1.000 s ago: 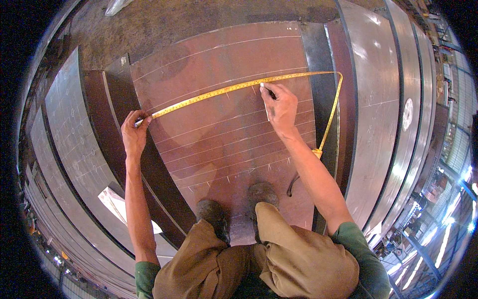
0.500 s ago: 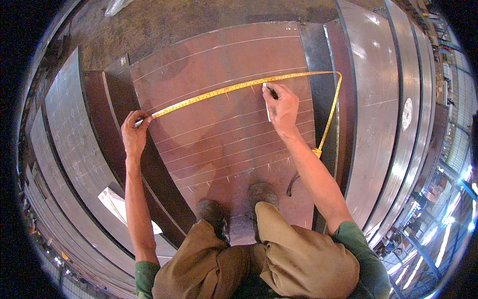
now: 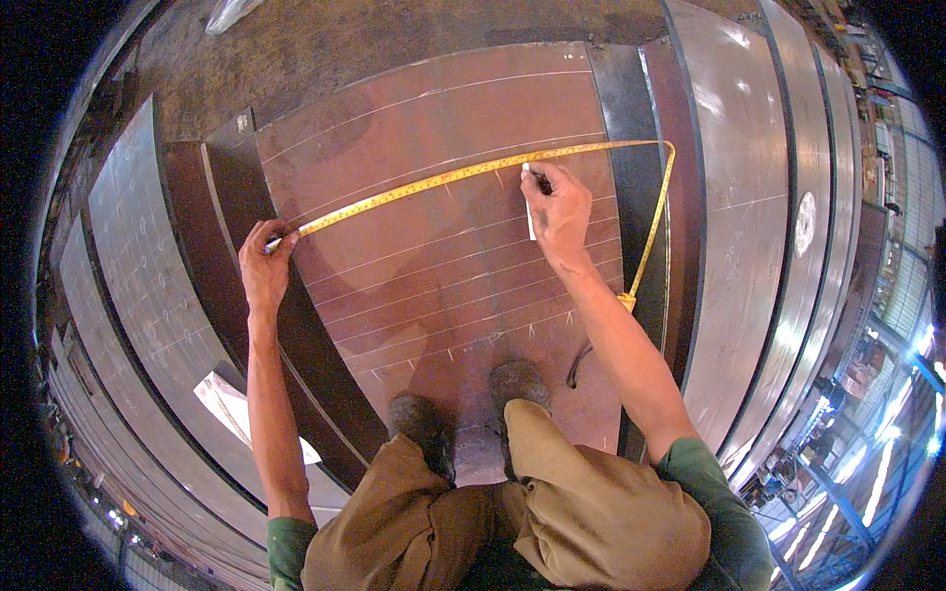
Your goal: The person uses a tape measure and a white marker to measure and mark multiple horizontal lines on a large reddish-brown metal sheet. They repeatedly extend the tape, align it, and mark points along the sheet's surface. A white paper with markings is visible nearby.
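Note:
A yellow tape measure [image 3: 443,179] lies stretched across a rust-brown steel plate [image 3: 434,118] ruled with several white chalk lines. My left hand [image 3: 264,268] pins the tape's end at the plate's left edge. My right hand [image 3: 557,209] presses on the plate just under the tape and grips a white chalk stick [image 3: 528,205], its tip at the tape. Past my right hand the tape bends down the plate's right side to its yellow case [image 3: 627,299].
I crouch on the plate, my dark shoes [image 3: 519,381] near its front edge. More steel plates are stacked on the left [image 3: 128,256] and right [image 3: 749,197]. Bare dirt floor [image 3: 345,39] lies beyond the plate. A dark hook-like piece [image 3: 577,364] rests by my right foot.
My right hand with the chalk has shifted slightly along the tape. My left hand and the tape have stayed put.

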{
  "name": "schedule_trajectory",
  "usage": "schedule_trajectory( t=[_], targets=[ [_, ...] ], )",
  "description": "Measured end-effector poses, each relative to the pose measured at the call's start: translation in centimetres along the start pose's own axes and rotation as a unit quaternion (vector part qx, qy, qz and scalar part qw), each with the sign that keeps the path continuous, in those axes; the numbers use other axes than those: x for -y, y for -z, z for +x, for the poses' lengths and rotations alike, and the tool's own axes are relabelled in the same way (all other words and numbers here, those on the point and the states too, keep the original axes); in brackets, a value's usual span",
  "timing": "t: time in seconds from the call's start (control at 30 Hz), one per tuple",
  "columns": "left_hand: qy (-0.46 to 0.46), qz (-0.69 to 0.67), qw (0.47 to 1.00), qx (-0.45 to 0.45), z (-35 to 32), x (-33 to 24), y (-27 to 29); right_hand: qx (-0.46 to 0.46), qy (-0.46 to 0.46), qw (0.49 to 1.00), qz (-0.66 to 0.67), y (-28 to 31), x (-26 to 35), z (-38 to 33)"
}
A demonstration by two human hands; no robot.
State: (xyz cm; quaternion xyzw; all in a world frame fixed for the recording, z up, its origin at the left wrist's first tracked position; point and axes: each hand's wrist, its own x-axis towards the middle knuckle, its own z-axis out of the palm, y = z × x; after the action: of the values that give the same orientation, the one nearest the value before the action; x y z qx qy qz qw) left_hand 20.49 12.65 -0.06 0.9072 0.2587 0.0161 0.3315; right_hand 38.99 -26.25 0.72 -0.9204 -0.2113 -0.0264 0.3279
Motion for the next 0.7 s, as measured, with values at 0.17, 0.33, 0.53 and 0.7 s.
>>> schedule_trajectory(
  t=[0.17, 0.33, 0.53, 0.7],
  targets=[
    [-0.011, -0.01, 1.0, -0.001, 0.0, 0.1, 0.0, 0.007, -0.1, 0.994, 0.035, -0.2, 0.4, 0.2],
    [-0.01, -0.005, 1.0, -0.003, 0.0, -0.4, 0.1, 0.001, -0.089, 0.996, 0.032, -0.1, 0.2, 0.3],
    [-0.011, -0.011, 1.0, -0.001, 0.0, -0.2, 0.2, -0.006, -0.085, 0.996, 0.027, -0.1, 0.0, 0.2],
    [-0.009, -0.012, 1.0, -0.004, 0.0, -0.5, 0.1, -0.006, -0.141, 0.989, 0.033, -0.2, -0.6, 0.1]
  ],
)
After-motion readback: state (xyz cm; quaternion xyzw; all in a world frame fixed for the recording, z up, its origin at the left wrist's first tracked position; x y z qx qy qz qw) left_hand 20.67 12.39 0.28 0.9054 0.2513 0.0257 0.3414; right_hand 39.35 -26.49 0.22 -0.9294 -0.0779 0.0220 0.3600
